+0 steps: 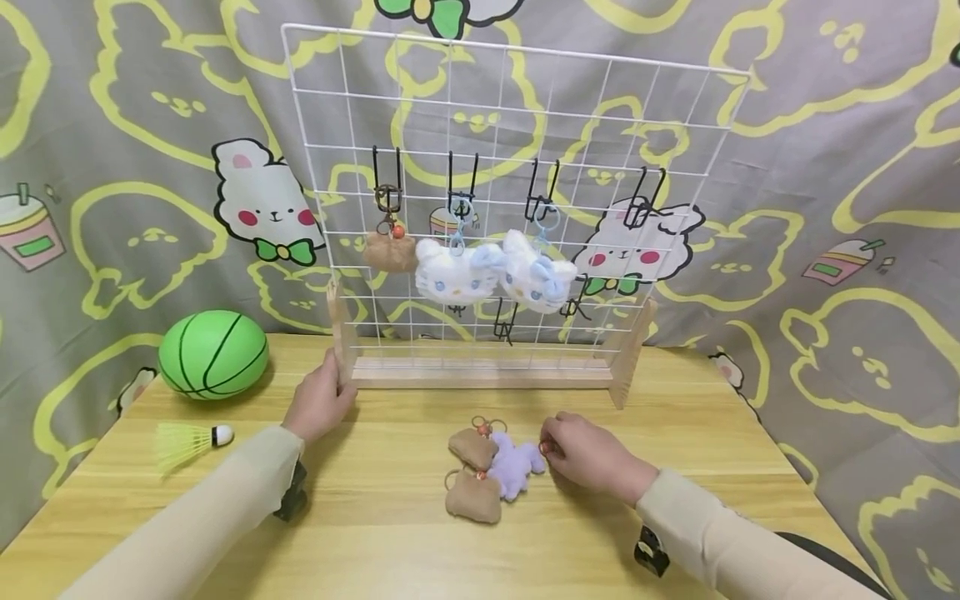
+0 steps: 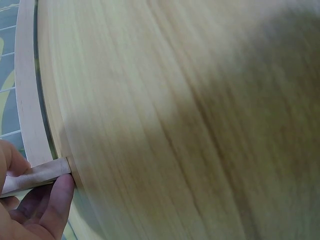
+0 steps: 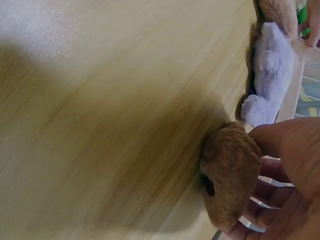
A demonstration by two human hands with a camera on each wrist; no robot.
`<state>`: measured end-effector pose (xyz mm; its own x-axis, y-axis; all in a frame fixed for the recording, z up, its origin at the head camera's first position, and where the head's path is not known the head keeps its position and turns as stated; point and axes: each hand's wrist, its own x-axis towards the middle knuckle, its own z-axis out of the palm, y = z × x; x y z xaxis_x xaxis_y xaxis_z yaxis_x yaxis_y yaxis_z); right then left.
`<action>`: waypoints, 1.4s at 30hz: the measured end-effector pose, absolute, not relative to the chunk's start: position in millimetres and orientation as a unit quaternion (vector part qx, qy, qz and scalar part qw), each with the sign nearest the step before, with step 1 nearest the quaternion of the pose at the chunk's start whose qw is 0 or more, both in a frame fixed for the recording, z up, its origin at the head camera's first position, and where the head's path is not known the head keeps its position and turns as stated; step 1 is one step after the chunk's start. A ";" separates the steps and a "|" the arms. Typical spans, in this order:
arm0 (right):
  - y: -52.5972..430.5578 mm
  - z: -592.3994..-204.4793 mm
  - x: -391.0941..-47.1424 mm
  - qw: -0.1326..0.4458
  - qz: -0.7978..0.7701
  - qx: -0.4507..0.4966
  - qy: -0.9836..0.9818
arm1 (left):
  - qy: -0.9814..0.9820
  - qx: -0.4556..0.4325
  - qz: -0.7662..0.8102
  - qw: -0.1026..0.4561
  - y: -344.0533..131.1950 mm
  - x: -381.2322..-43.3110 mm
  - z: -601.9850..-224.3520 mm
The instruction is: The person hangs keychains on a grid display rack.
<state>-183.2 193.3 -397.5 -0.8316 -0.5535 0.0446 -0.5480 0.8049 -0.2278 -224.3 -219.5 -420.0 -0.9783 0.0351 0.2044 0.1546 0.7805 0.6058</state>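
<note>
My left hand (image 1: 318, 398) grips the left wooden foot (image 2: 42, 175) of a white wire grid rack (image 1: 480, 108), thumb on one side and fingers on the other. At the table's middle right, my right hand (image 1: 592, 454) holds a brown plush keychain (image 3: 231, 172) between thumb and fingers, low over the tabletop. In the head view the hand hides most of that plush. Just left of it lies a purple plush keychain (image 1: 513, 467), beside two brown plush pieces (image 1: 474, 497) with rings and red beads.
On the rack's black hooks hang a brown plush (image 1: 390, 252) and two white cat-head plushes (image 1: 453, 273) with blue bows. Other hooks (image 1: 643, 200) hold nothing. A green ball (image 1: 213, 355) and a yellow shuttlecock (image 1: 187, 442) are at left. Behind the rack hangs a patterned curtain (image 1: 825, 350).
</note>
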 end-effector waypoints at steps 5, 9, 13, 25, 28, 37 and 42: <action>196.2 -400.1 -182.0 -0.011 -0.094 -0.308 0.947 | -0.939 -0.055 -0.327 0.093 -217.9 -225.7 -418.0; 196.6 -402.6 -181.7 -0.029 -0.084 -0.321 0.943 | -0.940 -0.052 -0.326 0.091 -217.9 -224.7 -417.3; 194.4 -405.0 -181.7 -0.060 -0.066 -0.349 0.933 | -0.940 -0.050 -0.326 0.088 -218.9 -222.9 -416.8; 197.4 -409.4 -187.1 -0.024 -0.132 -0.274 0.952 | -0.940 -0.051 -0.326 0.090 -219.3 -222.2 -417.5; 201.7 -408.5 -189.0 -0.017 -0.161 -0.270 0.949 | -0.940 -0.053 -0.325 0.093 -218.7 -223.1 -416.8; 218.4 -411.8 -193.0 0.032 -0.327 -0.242 0.913 | -0.939 -0.054 -0.329 0.087 -217.6 -224.9 -417.9; 225.6 -416.8 -196.1 0.087 -0.480 -0.208 0.848 | -0.938 -0.053 -0.332 0.088 -218.3 -224.1 -419.1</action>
<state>-196.1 225.6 -416.8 -0.8980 -0.4368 0.0527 -0.2702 0.4529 -0.8496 -224.1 -218.3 -419.1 -0.9789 0.0399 0.2002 0.1570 0.7740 0.6134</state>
